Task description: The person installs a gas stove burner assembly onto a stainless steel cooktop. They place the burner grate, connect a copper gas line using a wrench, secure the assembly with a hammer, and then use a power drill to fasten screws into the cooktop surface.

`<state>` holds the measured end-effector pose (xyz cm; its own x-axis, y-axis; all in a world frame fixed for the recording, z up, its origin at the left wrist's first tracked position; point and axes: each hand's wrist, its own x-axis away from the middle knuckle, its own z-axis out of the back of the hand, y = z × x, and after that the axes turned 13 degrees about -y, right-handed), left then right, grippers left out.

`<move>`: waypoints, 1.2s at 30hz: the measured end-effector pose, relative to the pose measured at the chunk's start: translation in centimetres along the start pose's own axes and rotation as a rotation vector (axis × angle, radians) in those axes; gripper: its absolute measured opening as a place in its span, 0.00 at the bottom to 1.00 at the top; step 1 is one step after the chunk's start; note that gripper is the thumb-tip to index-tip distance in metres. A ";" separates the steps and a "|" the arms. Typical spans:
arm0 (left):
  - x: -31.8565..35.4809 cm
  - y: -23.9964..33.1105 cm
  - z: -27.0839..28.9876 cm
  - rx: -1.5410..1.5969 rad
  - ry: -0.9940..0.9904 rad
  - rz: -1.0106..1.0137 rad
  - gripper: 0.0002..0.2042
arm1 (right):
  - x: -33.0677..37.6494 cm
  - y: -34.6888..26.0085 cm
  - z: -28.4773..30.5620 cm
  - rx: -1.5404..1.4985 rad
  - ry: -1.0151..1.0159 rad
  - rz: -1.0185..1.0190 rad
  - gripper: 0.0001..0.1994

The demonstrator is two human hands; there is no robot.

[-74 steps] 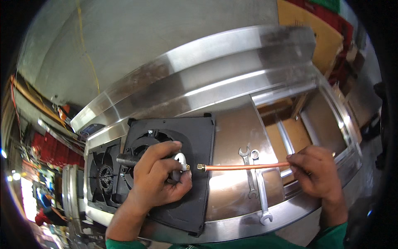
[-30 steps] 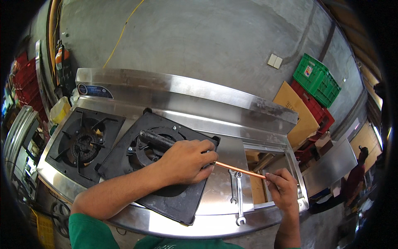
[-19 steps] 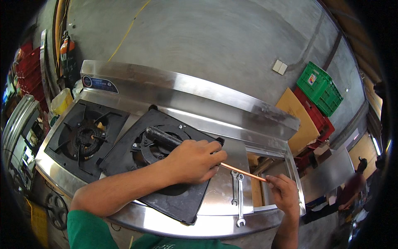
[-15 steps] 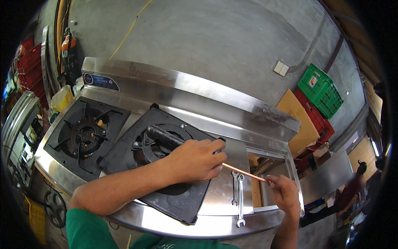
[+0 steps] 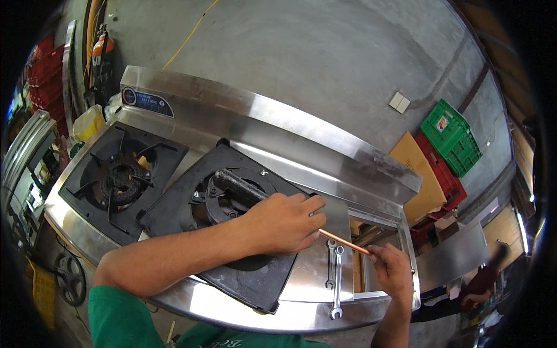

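Observation:
A loose black cast-iron burner top (image 5: 255,290) lies askew on the middle of a stainless steel gas stove. My left hand (image 5: 287,223) is closed over the end of its thick black burner pipe (image 5: 241,187), around one end of a thin copper tube (image 5: 342,239). Its fingers hide how tube and pipe meet. The tube's other end is pinched between the thumb and fingers of my right hand (image 5: 393,269), above the stove's open right bay (image 5: 361,267). Two combination wrenches lie side by side below the tube: a shorter wrench (image 5: 331,267) and a longer wrench (image 5: 337,290).
A second burner (image 5: 122,184) sits in the stove's left bay. The steel backsplash (image 5: 261,122) runs along the back, before a grey wall. Green and red crates (image 5: 451,136) and a cardboard sheet (image 5: 415,180) stand at right. A person (image 5: 484,284) is farther off at right.
My right hand has come slightly left, closer to my left hand, and less of the copper tube shows between them. The whole view has shifted a little.

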<state>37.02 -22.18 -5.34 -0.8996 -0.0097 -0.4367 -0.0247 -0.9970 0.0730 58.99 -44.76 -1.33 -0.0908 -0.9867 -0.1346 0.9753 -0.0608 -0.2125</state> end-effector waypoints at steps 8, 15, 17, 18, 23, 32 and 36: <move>0.0 -0.1 -0.4 0.003 0.064 -0.008 0.14 | -1.2 -1.0 -1.2 -0.138 0.090 0.020 0.09; 0.0 -0.1 0.1 0.037 -0.019 -0.001 0.12 | -1.3 -0.3 -0.9 -0.028 0.015 0.041 0.11; -0.3 -0.1 0.2 0.038 -0.115 0.027 0.12 | -1.3 -0.8 -1.0 -0.093 0.005 -0.004 0.12; -0.5 0.0 0.3 0.047 -0.170 0.045 0.13 | -1.7 -1.4 -1.0 -0.084 -0.010 0.004 0.13; -0.1 -0.6 0.7 0.152 -0.113 0.047 0.22 | -7.0 -5.4 -3.5 0.005 0.023 0.156 0.09; 0.0 -1.3 1.6 0.075 -0.194 0.124 0.21 | -9.2 -6.4 -5.1 0.143 0.060 0.226 0.06; 0.0 -1.5 1.4 0.082 -0.240 0.146 0.22 | -10.2 -5.1 -4.2 0.065 -0.076 0.256 0.08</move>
<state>36.49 -20.61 -4.18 -0.9734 -0.1244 -0.1925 0.0861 -0.9768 0.1961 54.04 -33.74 -2.96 0.1733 -0.9795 -0.1022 0.9756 0.1850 -0.1179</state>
